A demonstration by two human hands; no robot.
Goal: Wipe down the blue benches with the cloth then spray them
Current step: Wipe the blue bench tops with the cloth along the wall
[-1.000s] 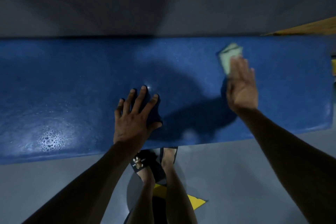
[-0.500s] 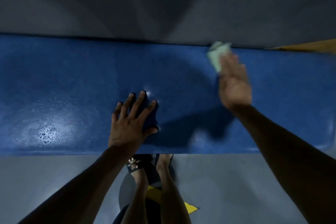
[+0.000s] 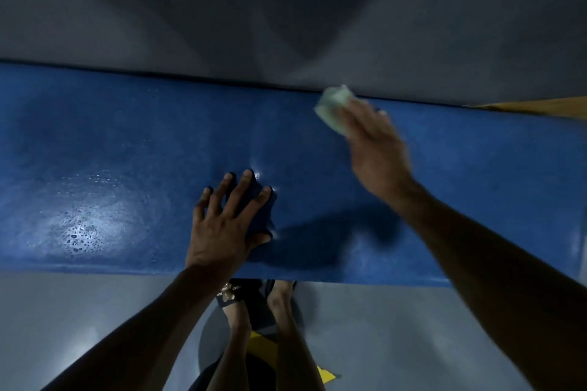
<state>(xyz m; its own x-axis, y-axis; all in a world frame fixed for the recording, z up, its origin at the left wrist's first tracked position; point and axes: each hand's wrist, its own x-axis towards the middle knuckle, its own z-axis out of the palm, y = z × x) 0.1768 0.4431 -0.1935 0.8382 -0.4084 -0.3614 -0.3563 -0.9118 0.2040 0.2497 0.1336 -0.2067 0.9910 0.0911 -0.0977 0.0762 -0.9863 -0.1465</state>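
Pale green cloth (image 3: 333, 108) is pressed flat under the fingers of the right hand (image 3: 374, 149) at the far edge of the blue bench (image 3: 127, 143), close against the grey wall (image 3: 190, 25) — the grip here is a press with extended fingers, though blur hides whether any finger is curled round the fabric. The left hand (image 3: 225, 225) is spread open, fingers apart, braced on the bench top near its front edge and holding nothing. The bench's long axis is seen running left to right, and most of its unshadowed length lies to the left of the cloth, where beaded droplets (image 3: 79, 228) glisten. The cloth hand is judged nearer the right end — a sweep leftward along the axis appears to be what remains. No spray bottle is seen.
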